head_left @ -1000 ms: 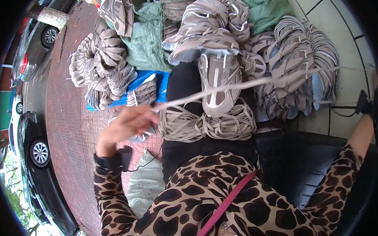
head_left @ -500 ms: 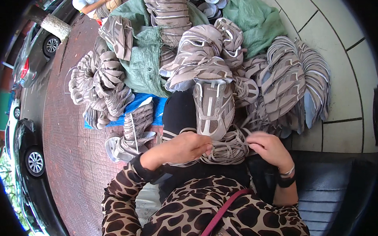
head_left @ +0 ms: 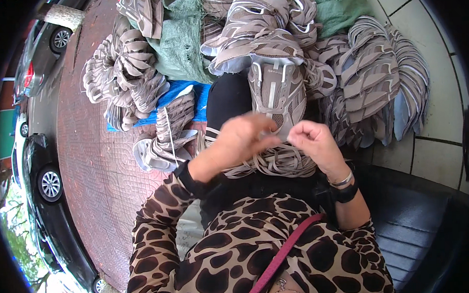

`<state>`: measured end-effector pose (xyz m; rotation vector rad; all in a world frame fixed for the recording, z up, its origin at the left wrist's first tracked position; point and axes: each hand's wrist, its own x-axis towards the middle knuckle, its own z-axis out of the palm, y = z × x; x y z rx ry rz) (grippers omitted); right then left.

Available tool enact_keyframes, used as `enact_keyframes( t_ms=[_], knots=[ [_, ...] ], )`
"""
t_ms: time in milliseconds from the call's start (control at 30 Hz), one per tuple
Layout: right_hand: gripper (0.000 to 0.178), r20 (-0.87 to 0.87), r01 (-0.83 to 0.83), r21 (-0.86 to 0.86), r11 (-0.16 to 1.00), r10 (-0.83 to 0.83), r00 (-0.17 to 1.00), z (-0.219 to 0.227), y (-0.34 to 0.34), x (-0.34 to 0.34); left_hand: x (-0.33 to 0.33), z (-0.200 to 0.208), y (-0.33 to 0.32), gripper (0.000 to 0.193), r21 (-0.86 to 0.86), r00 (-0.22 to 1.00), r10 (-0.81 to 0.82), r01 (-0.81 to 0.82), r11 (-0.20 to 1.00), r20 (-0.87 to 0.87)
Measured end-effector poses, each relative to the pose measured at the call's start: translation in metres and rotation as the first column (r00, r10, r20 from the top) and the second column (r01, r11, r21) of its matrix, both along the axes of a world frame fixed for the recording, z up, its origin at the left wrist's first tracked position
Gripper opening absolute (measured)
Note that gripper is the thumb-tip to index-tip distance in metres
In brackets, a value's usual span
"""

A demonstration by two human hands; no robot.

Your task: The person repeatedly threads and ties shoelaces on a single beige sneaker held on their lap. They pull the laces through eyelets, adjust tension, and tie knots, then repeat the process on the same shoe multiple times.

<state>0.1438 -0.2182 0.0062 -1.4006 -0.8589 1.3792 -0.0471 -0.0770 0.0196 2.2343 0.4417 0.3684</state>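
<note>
A grey-brown shoe upper [head_left: 272,93] with a pale tongue strip lies over my lap, its toe end toward me. Just at that end, a heap of flat beige shoelaces [head_left: 289,162] rests on my legs. My left hand [head_left: 239,141] hovers over the left side of the laces, its fingers blurred by motion. Beside it my right hand [head_left: 317,146] is closed, thumb and forefinger pinched near the toe of the upper. Whatever sits in that pinch is too small to make out.
Stacked shoe uppers [head_left: 369,85] rise at the right, with more fanned uppers [head_left: 118,73] at the left. Green woven sacks [head_left: 179,50] stand ahead. A tied stack of uppers [head_left: 172,128] is by a blue sheet [head_left: 202,101]. A black padded seat [head_left: 407,223] is at my right; parked cars [head_left: 50,184] are far left.
Both hands have moved away from me, over the toe of the upper, and the right has come closer to the left. The view has tilted, so the piles sit higher in the picture.
</note>
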Motion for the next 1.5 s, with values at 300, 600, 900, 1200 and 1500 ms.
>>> enact_keyframes(
  t_ms=[300,600,900,1200,1500],
  knots=[
    [0.005,0.672,0.148,0.363,0.920,-0.368,0.643,-0.028,0.040,0.002,0.038,-0.057,-0.006,0.047,-0.092,0.973,0.197,-0.208,0.974,-0.117],
    [0.004,0.570,0.272,0.318,0.908,-0.413,0.710,-0.061,0.043,-0.005,0.033,-0.075,-0.003,0.029,-0.111,0.949,0.315,-0.315,0.943,-0.017],
    [0.005,0.390,0.330,0.252,0.910,-0.408,0.825,-0.081,0.048,-0.003,0.034,-0.078,-0.001,0.031,-0.070,0.948,0.318,-0.319,0.945,-0.029],
    [0.004,0.719,-0.028,0.342,0.939,-0.242,0.651,-0.055,0.064,0.006,0.035,-0.081,0.007,0.030,-0.057,0.954,0.297,-0.299,0.953,-0.040],
    [0.006,0.677,0.070,0.301,0.951,-0.264,0.687,-0.061,0.062,0.005,0.036,-0.078,0.007,0.020,-0.092,0.954,0.294,-0.298,0.950,-0.053]
  ],
)
